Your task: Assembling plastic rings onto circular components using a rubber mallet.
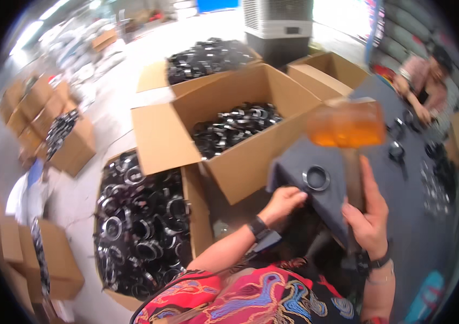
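My right hand [371, 224] grips the handle of a mallet [346, 128] with a translucent orange head. The mallet is raised above the table, and its head is smeared by motion. Near the edge of the table, covered in dark grey cloth [316, 156], lies a black ring with a shiny rim [316, 178]. Just left of this ring is my left hand [283, 204], fingers curled together at the table's edge. Whatever those fingers hold, if anything, does not show.
An open carton [245, 167] with black and silver rings stands ahead; another full carton [199, 216] is at my left. More cartons [72, 146] stand farther left. Across the table on the right sits another person [429, 92], with loose rings [396, 151] nearby.
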`<state>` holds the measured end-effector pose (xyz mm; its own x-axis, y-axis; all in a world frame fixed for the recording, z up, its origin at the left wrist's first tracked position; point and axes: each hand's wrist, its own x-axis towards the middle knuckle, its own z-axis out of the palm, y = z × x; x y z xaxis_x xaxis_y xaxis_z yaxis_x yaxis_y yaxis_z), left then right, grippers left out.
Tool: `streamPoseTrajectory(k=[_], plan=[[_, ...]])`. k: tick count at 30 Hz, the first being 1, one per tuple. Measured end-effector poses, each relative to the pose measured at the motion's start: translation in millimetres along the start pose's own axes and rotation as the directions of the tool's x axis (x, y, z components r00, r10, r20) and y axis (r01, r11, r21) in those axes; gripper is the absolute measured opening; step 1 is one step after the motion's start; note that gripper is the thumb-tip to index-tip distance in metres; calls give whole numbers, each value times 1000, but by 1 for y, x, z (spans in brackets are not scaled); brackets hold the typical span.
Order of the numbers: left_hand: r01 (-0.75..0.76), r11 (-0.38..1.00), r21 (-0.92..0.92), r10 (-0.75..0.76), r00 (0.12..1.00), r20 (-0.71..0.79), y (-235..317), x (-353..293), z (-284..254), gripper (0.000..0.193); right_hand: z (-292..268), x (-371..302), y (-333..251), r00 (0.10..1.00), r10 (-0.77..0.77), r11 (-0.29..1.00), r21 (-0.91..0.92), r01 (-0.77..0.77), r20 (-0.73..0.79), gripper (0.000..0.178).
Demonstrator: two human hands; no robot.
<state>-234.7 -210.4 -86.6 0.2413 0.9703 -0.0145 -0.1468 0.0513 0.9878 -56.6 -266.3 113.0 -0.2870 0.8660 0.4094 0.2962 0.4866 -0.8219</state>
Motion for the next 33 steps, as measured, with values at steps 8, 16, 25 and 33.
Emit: streamPoseTrajectory(k=[8, 16, 25, 33], plan=[[39, 997, -63, -36, 998, 49, -10, 5, -14, 26, -41, 32, -21, 980, -158, 982, -127, 143, -123, 69], [-17, 986, 164, 8, 998, 59, -10, 9, -9, 24, -12, 6, 98, 840, 539, 838, 144, -526, -68, 75], [27, 998, -54, -25, 999, 37, 0, 1, -1, 26, -23, -43, 93, 971, 60, 964, -240, -116, -230, 74], [56, 998, -35, -54, 998, 44, -6, 2, -12, 26, -27, -57, 47, 890, 365, 931, 84, -356, -275, 74]])
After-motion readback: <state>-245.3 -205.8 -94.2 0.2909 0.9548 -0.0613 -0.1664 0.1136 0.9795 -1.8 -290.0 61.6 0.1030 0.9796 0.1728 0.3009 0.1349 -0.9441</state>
